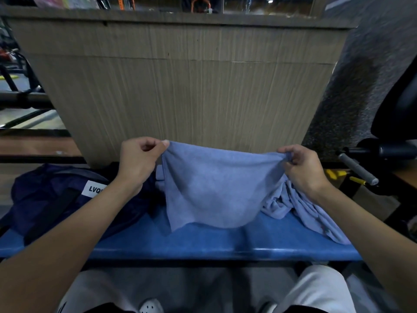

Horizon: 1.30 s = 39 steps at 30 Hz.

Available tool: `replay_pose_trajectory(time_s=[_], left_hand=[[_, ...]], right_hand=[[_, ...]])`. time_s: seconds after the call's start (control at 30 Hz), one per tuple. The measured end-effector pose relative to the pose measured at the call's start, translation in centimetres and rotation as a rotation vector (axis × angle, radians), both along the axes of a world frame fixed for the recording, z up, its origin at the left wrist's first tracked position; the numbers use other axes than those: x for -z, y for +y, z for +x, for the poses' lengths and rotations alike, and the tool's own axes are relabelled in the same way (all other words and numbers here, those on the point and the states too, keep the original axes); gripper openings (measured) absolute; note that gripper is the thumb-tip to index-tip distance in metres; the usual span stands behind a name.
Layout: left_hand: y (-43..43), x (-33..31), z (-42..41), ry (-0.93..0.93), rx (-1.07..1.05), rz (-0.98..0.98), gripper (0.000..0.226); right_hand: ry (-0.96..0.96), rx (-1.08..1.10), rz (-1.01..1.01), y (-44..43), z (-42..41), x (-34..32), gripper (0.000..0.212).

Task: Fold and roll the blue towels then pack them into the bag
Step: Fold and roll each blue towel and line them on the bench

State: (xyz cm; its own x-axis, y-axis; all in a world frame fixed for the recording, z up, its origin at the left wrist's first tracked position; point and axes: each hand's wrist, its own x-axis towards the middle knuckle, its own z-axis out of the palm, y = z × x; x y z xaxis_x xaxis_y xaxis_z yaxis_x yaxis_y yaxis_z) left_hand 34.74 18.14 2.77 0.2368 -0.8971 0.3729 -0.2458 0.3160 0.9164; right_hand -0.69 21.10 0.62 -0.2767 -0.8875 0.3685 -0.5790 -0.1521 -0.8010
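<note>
Navy nylon comes first on my feed: the bag (52,199) lies slumped at the left end of the blue desk (203,245), a white label (96,189) facing up (only "LVQ" reads before the forearm cuts it off). I cannot tell from here whether its mouth is open.

Just right of it the left hand (137,161) is raised above the desk, its fingers (163,144) clamped on one top corner of a blue towel (214,188). The towel hangs between both hands as a sagging sheet with its upper edge drawn roughly level. Its lower edge is brushing or just clearing the desk; I can't say which. Held up by the corners like this, I judge, the cloth drops out of its creases and squares itself, ready to be laid flat for the first fold.

The right hand (302,168) mirrors the left, fingers (287,152) pinched together on the opposite corner with fabric bunched in the pinch. Below and right of that hand a crumpled heap (311,213) of the same blue cloth trails to the desk's right end, near enough to draw from next. Nothing folded or rolled shows, so I place the task early.
</note>
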Motion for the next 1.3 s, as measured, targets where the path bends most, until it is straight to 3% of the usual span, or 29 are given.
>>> replay_pose_trajectory(time_s=[0.2, 0.33, 0.47, 0.77, 1.03, 1.3], left_hand=[[-0.1, 0.0, 0.2, 0.096, 0.023, 0.011, 0.011], [0.1, -0.2, 0.3, 0.073, 0.005, 0.008, 0.013], [0.1, -0.2, 0.4, 0.034, 0.006, 0.021, 0.015], [-1.1, 0.4, 0.7, 0.118, 0.100, 0.099, 0.007], [-1.9, 0.9, 0.5, 0.057, 0.062, 0.084, 0.022], [-4.1, 0.3, -0.2, 0.073, 0.063, 0.100, 0.006]], right_hand=[[-0.066, 0.006, 0.023, -0.2, -0.2, 0.1, 0.016], [0.007, -0.023, 0.081, -0.1, 0.1, -0.2, 0.031], [0.039, -0.003, 0.002, -0.1, 0.3, -0.6, 0.005], [0.053, 0.063, -0.027, -0.7, 0.5, -1.4, 0.014], [-0.089, 0.010, 0.054, -0.7, 0.5, -2.0, 0.015], [-0.167, -0.015, 0.024, -2.5, 0.4, -1.8, 0.012]])
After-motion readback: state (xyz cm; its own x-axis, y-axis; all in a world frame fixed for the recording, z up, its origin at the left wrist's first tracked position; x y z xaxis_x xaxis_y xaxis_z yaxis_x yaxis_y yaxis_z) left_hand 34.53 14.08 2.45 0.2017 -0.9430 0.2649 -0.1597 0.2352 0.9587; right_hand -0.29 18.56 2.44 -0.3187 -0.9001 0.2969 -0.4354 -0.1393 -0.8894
